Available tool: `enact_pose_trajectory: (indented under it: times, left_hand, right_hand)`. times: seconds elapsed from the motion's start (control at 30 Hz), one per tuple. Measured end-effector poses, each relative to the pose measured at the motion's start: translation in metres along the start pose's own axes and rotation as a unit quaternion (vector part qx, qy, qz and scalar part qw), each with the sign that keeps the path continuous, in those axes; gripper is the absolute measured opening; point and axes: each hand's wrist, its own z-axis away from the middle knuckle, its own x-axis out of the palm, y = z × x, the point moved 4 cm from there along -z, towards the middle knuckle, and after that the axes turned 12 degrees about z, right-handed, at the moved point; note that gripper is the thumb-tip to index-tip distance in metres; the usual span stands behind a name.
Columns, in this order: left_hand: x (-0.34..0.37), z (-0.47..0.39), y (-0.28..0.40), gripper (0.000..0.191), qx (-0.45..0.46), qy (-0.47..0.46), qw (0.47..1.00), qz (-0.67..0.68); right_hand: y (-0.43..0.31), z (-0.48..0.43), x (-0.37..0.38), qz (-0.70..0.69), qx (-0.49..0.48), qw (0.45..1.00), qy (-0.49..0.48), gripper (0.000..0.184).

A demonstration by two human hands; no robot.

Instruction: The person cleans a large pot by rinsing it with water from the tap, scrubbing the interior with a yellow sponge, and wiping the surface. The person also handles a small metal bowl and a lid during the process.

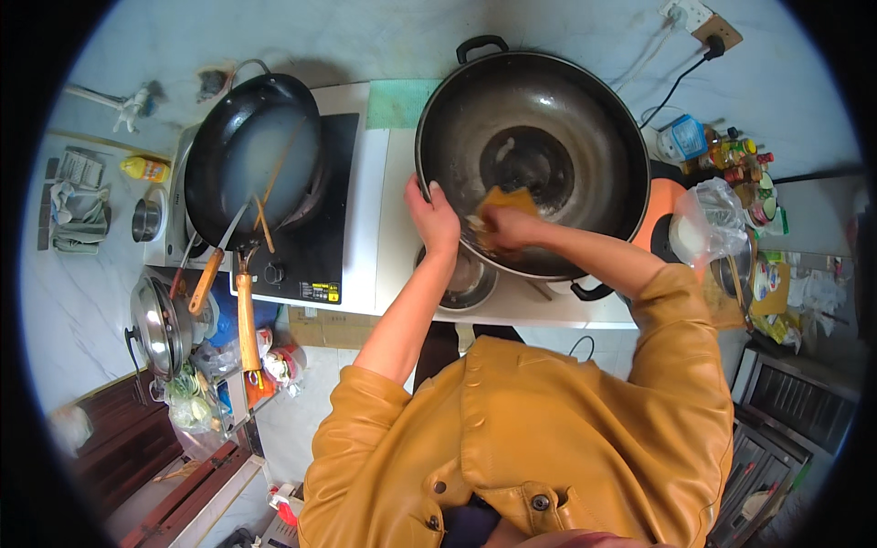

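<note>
A large dark two-handled wok [603,164] sits tilted over the counter, its inside turned up towards me. My left hand [436,218] grips its left rim, thumb on the inner side. Inside the wok, low and left of its round base, my right hand [505,227] is closed around a yellow-brown cloth [510,198] pressed to the metal. The hand is slightly blurred. A little moisture glistens near the base. Beneath the wok's lower left edge, a round metal pan [473,291] is partly hidden.
To the left, a black wok [205,157] holding cloudy liquid and long-handled utensils stands on a black induction cooktop [339,178]. Wooden handles [246,322] jut over the counter's front edge. Bottles [730,151] and a plastic bag [712,212] crowd the right. A plugged-in cord [675,89] hangs behind.
</note>
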Motion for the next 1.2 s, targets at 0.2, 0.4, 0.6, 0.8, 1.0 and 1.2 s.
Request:
enact_pose_trajectory:
  times: [0.2, 0.4, 0.6, 0.8, 1.0, 1.2]
  left_hand:
    - [-0.003, -0.001, -0.001, 0.044, 0.029, -0.029, 0.999, -0.010]
    - [0.000, 0.001, -0.003, 0.050, -0.001, -0.017, 0.999, 0.032]
    - [-0.003, -0.017, 0.000, 0.050, -0.012, 0.008, 0.998, 0.056]
    - [-0.004, -0.045, -0.001, 0.047, -0.033, -0.003, 0.998, 0.047]
    - [-0.006, -0.032, -0.009, 0.044, -0.100, -0.082, 0.977, 0.171]
    - [-0.004, -0.017, -0.003, 0.048, -0.084, -0.032, 0.980, 0.180]
  right_hand:
    - [-0.004, -0.138, -0.066, -0.192, -0.083, 0.972, 0.107, 0.030]
    - [0.117, -0.123, -0.124, -0.026, 0.009, 0.928, 0.371, 0.053]
    - [0.150, -0.023, -0.075, 0.210, 0.275, 0.920, 0.185, 0.050]
    - [0.059, -0.006, -0.017, 0.183, 0.152, 0.970, 0.048, 0.031]
    - [-0.028, -0.073, -0.018, -0.112, 0.145, 0.974, 0.131, 0.053]
    - [-0.070, -0.076, -0.014, -0.463, 0.069, 0.852, 0.233, 0.051]
